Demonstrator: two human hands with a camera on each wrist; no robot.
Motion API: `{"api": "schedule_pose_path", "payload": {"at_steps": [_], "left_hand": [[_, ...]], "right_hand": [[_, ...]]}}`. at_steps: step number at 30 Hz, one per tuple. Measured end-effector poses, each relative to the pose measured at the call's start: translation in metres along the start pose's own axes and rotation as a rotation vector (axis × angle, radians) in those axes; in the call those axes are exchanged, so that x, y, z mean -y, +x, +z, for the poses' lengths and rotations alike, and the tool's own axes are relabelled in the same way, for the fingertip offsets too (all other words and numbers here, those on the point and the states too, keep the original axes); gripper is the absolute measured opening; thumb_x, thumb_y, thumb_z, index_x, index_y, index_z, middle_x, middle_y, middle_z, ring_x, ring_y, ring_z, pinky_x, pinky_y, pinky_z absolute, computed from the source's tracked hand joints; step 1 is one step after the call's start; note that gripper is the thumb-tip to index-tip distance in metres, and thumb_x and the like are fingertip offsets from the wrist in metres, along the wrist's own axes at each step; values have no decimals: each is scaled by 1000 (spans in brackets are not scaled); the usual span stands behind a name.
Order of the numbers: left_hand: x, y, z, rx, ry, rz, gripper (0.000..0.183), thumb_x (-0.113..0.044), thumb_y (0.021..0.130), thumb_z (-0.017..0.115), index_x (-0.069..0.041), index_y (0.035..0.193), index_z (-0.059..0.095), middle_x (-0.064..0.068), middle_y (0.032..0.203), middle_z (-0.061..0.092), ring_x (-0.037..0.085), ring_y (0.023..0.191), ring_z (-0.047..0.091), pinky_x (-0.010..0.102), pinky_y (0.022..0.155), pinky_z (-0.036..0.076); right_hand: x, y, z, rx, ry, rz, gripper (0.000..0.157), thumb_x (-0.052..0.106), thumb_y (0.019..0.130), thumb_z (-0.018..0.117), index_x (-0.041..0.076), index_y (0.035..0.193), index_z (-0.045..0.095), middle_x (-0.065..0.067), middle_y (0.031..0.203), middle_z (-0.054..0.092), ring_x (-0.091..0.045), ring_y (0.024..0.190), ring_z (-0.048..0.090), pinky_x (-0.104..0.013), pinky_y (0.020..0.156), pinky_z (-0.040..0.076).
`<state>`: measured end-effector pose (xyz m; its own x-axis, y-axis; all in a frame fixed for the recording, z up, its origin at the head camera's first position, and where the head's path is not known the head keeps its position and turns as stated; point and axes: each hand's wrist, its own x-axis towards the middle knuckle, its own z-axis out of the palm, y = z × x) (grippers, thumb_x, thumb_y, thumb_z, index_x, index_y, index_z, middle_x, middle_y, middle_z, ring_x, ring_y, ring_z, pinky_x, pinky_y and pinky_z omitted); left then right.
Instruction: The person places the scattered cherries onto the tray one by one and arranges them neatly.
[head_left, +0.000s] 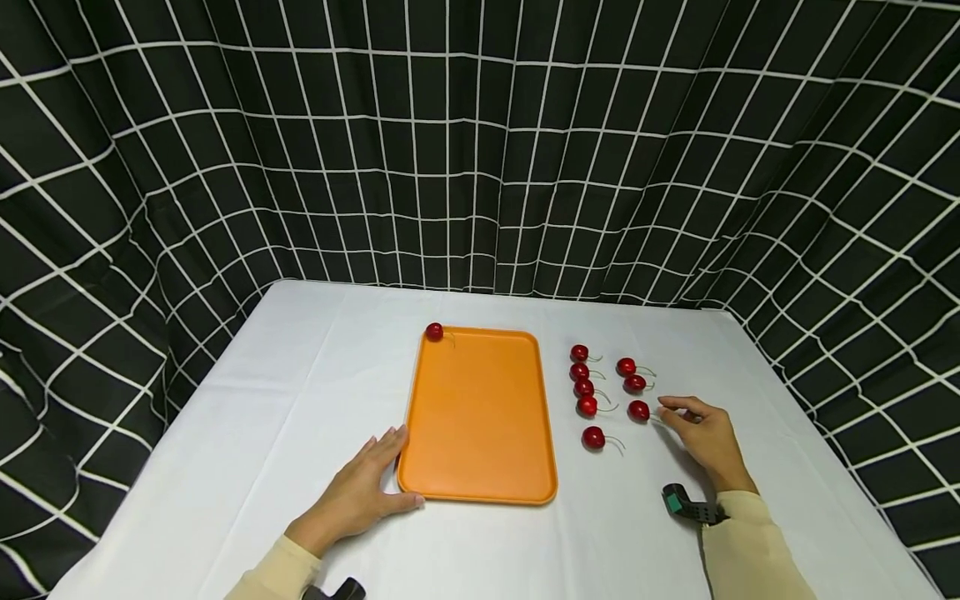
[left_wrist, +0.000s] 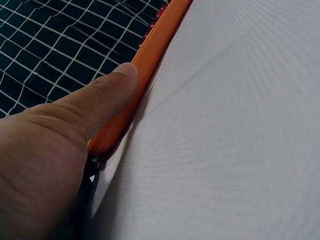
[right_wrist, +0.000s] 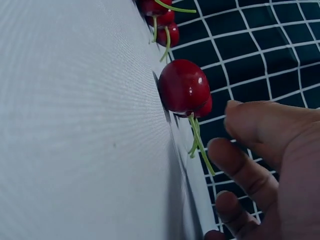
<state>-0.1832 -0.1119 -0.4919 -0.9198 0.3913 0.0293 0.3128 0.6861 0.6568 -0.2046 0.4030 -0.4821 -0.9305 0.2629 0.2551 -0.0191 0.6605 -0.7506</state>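
- Step in hand, as far as I could judge, was taking up one near cherry [head_left: 639, 411] from the white cloth [head_left: 487, 550].
- Right hand [head_left: 702, 435] hung at that cherry's stem side, fingers bent; in the right wrist view thumb and forefinger stood apart, with the stem near their tips but not visibly pinched.
- Next move seemed to call for a small shift inward and a light closing of thumb and forefinger on stem or fruit, without knocking its neighbours.
- Left hand [head_left: 360, 492] rested at the near left corner of the orange tray [head_left: 480, 417], fingers fairly straight along the side, thumb against the near edge; it clasped nothing and probably served to steady the tray.
- The near cherry lay right of the tray, closest to the right hand; two other cherries [head_left: 634, 383] lay beyond it.
- It looked plump, deep red and glossy, with a thin green stem pointing toward the hand.
- Five more cherries [head_left: 583, 388] made a rough column nearer the tray, the closest to the person set slightly apart.
- A lone cherry [head_left: 434, 332] sat at the tray's far left corner, its stem trailing inward.
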Motion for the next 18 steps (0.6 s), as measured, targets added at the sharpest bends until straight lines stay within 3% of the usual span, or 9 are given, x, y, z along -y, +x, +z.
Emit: {"api": "schedule_pose_path", "payload": {"at_steps": [6,18], "left_hand": [[0,0,-1,9,-1,-10,103,-56,70,79,-9,150,34,8,154,29,33,141,21,51,113,19],[1,-2,0,17,-20,-13,106,-60,70,76,-11,152,31,10,155,26,38,141,20,55,112,18]], "right_hand": [[0,0,3,20,-133,-35,24,21,90,71,4,106,73,-10,98,68,-16,79,49,-21,60,40],[2,0,6,58,-238,-34,12,13,86,73,3,94,76,-11,92,66,-24,78,51,-36,65,41]]}}
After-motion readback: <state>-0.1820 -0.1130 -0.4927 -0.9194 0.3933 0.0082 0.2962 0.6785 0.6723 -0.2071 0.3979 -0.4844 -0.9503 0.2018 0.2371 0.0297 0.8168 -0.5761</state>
